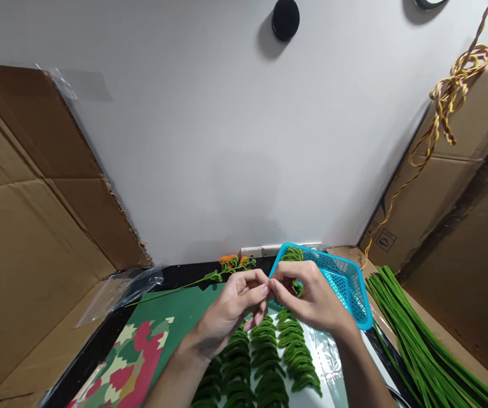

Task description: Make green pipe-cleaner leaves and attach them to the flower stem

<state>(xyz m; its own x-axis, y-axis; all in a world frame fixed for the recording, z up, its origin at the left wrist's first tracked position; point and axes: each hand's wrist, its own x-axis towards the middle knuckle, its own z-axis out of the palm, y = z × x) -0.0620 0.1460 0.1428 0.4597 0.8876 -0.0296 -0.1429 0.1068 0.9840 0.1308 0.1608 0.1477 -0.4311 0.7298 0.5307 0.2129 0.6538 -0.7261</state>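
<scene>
My left hand (238,300) and my right hand (312,294) meet fingertip to fingertip above the middle of the work surface. Both are closed in a pinch, thumb against forefinger. Whatever they pinch is hidden or too small to name. A bit of fuzzy green (298,288) shows through the curl of my right fingers; I cannot tell if it is held. Under the hands, curved green pipe-cleaner pieces (292,345) lie in several rows on a white sheet (307,399). Just behind my right hand stands a blue plastic basket (367,309) with green pieces at its left end.
Long green pipe cleaners (409,334) lie at the right. An orange-flowered stem (201,279) rests across the green mat (163,306), near a patterned red-and-green sheet (129,362) and a clear plastic bag (120,292). Cardboard walls (10,226) flank the table; twisted yellow wire (452,93) hangs right.
</scene>
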